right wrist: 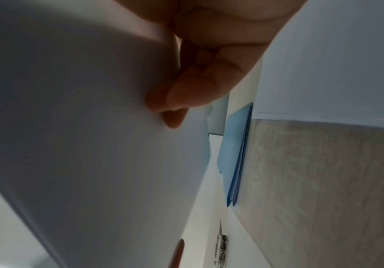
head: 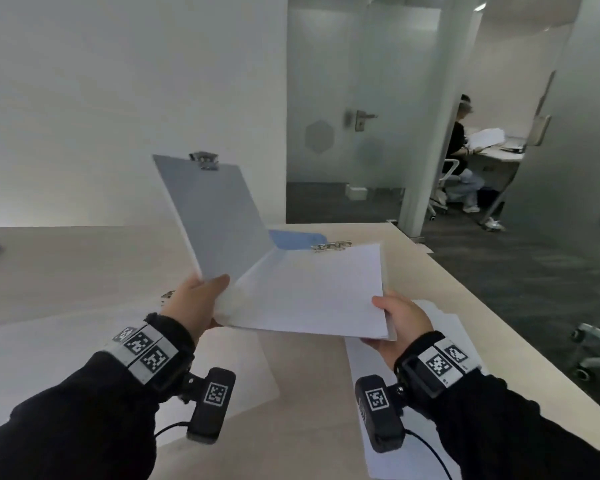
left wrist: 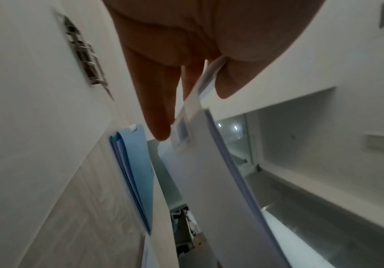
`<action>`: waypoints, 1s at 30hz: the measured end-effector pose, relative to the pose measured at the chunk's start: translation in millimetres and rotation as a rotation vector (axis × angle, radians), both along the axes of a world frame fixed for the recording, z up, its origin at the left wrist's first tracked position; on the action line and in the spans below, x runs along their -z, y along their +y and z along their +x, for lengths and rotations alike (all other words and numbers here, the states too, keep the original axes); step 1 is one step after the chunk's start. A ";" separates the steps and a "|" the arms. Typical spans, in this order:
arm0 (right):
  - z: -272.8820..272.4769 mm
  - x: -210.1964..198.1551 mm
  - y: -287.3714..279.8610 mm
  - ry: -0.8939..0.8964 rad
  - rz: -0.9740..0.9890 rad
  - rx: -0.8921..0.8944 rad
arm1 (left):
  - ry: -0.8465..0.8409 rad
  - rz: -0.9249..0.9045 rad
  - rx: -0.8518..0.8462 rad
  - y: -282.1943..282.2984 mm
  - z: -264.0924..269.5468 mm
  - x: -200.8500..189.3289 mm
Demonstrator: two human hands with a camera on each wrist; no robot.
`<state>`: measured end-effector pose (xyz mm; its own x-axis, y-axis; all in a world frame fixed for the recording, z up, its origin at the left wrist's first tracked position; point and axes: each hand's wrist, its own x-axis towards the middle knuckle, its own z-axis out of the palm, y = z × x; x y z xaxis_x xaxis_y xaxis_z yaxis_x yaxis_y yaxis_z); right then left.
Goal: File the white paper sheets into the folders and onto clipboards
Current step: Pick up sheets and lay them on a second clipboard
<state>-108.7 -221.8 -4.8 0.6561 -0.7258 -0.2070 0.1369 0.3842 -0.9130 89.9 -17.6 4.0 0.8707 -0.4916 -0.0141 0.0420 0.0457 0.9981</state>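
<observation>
I hold an open folding clipboard above the table. My left hand (head: 205,296) pinches the bottom edge of its raised grey left cover (head: 219,216), which has a metal clip (head: 205,161) at the top. In the left wrist view, the thumb and fingers (left wrist: 161,108) grip that cover's edge (left wrist: 209,163). My right hand (head: 400,320) grips the near right corner of the flatter right half. White paper sheets (head: 312,292) lie there under a second clip (head: 331,245). In the right wrist view, my fingers (right wrist: 181,101) curl under the board's underside (right wrist: 83,145).
A blue folder (head: 295,239) lies on the wooden table (head: 84,265) behind the clipboard. Loose white sheets (head: 49,358) and more sheets (head: 444,320) lie below my hands, with another clip (head: 167,294) by my left wrist. The table's right edge drops to dark floor; a person (head: 461,157) sits far right.
</observation>
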 end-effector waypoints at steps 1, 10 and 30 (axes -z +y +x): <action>4.8 1.8 -2.4 0.010 0.010 -0.003 | -0.085 0.034 0.039 -3.5 1.3 0.1; 57.1 -11.6 -36.9 -0.001 0.088 0.025 | -0.594 0.563 0.381 -30.2 27.2 -2.3; -8.8 26.7 -106.3 0.123 0.077 0.100 | -0.726 1.162 0.249 -138.6 105.3 24.4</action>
<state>-117.4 -328.2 -31.5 0.5477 -0.7651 -0.3385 0.0672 0.4436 -0.8937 195.2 -156.2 -20.4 0.7517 -0.6512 -0.1045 -0.6111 -0.7473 0.2610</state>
